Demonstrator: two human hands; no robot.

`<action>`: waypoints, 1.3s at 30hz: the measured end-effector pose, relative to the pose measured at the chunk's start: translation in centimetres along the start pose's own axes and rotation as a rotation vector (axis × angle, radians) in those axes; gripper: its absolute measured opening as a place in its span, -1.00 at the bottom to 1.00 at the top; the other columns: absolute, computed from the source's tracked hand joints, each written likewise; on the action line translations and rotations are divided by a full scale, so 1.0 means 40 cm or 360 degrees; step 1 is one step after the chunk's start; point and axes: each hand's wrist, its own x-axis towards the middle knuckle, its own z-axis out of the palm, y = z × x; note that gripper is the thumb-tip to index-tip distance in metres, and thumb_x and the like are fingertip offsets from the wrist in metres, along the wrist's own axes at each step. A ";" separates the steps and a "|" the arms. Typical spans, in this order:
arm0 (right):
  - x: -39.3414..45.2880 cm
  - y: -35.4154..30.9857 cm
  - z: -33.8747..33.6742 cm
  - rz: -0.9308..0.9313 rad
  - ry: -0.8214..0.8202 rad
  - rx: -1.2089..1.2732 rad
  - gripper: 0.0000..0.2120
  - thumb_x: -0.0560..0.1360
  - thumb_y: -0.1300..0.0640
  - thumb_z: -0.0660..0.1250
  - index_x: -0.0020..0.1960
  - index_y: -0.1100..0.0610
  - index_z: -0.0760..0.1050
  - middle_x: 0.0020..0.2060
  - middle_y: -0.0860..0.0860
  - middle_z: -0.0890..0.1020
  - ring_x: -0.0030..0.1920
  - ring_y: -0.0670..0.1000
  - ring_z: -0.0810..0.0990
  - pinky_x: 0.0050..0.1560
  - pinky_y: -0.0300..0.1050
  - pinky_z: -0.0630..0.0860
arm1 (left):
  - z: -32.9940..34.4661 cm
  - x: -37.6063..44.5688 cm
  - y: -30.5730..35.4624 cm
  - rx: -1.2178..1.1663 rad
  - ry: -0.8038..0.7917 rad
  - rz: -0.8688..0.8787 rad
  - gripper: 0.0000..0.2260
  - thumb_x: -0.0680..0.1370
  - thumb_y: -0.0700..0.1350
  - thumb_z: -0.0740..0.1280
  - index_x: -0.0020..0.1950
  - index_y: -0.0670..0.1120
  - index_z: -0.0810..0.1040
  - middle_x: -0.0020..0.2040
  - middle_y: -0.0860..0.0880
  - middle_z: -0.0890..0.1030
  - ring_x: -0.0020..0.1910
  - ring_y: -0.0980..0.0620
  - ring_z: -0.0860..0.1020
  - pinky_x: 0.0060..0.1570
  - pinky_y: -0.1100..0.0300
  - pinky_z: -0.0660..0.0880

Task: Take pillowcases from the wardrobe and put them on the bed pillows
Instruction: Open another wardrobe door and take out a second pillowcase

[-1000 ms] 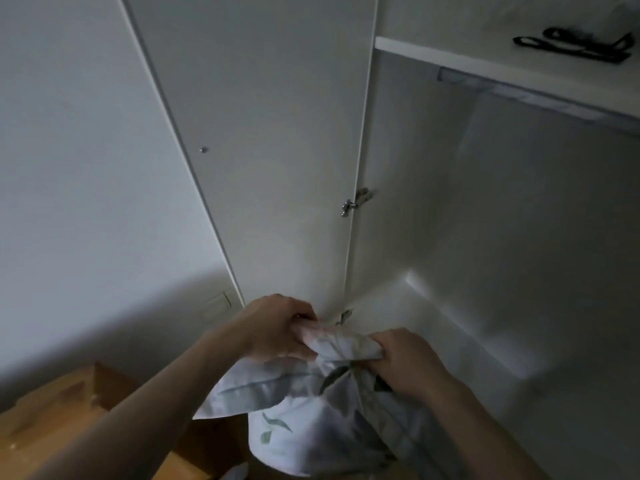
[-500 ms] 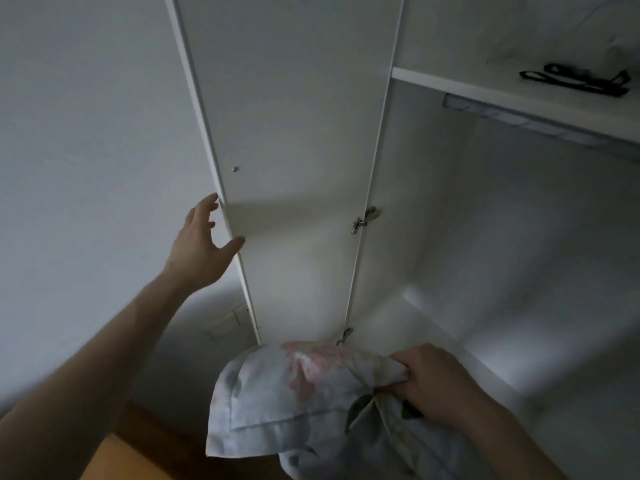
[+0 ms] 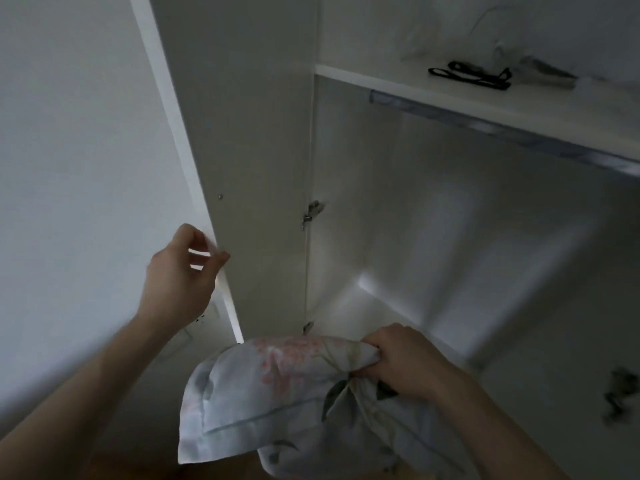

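Observation:
I stand at an open white wardrobe. My right hand grips a bunched pillowcase, pale with pink flowers and green leaves, low in the middle of the view. The cloth hangs down from that hand. My left hand is raised at the outer edge of the open wardrobe door, fingers curled around the edge and thumb on the inner face. The bed and pillows are out of view.
A shelf crosses the wardrobe's top right with a black strap-like item on it. A hanging rail runs under the shelf. A plain wall lies to the left. A dark blurred object is at the right edge.
My left hand let go of the pillowcase, rose to the door edge and closed its fingers on it. The right hand keeps hold of the cloth.

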 end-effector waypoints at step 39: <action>-0.241 0.142 -0.127 0.0448 0.0361 -0.0046 -0.61 0.38 -0.39 0.39 -0.12 -0.07 0.60 -0.22 0.03 0.70 -0.21 0.05 0.65 -0.32 -0.07 0.37 | 0.666 0.161 0.596 0.0314 -0.1008 0.0651 -0.82 0.61 0.01 0.32 0.09 -0.04 0.41 0.18 -0.10 0.55 0.12 -0.19 0.55 -0.01 0.03 0.44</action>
